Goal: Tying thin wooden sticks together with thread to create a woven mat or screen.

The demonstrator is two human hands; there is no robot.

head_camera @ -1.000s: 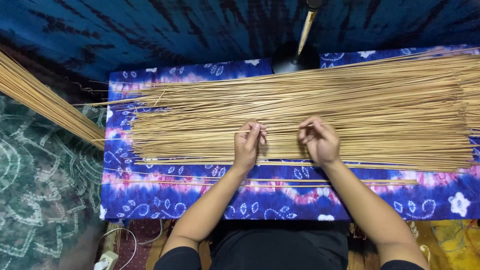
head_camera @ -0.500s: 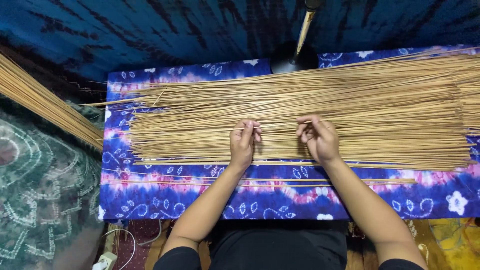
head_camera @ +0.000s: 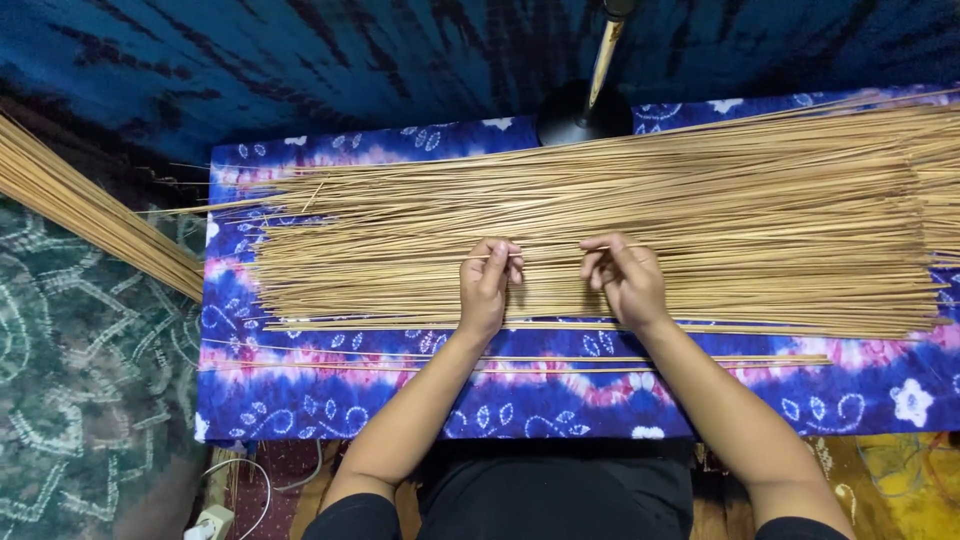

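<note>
1. The left hand (head_camera: 487, 288) rests on the wide layer of thin tan sticks (head_camera: 700, 220), its fingers curled in and its fingertips pinching 1 thin stick (head_camera: 550, 254) near that stick's left end.
2. The right hand (head_camera: 627, 282) sits just beside it, to the right, fingers bent and drawn together, pinching the same stick further along.
3. The pinched stick runs level between the 2 hands, just above the layer; how far it reaches past the right hand cannot be told.
4. The layer of sticks lies flat across a blue and purple patterned cloth (head_camera: 560, 410), running left to right, reaching the frame's right edge.
5. A few loose sticks (head_camera: 520, 362) lie apart on the cloth, nearer the person, under both forearms.
6. Another bundle of sticks (head_camera: 90, 215) slants across the far left.
7. A dark lamp base with a metal pole (head_camera: 585, 110) stands beyond the layer.
</note>
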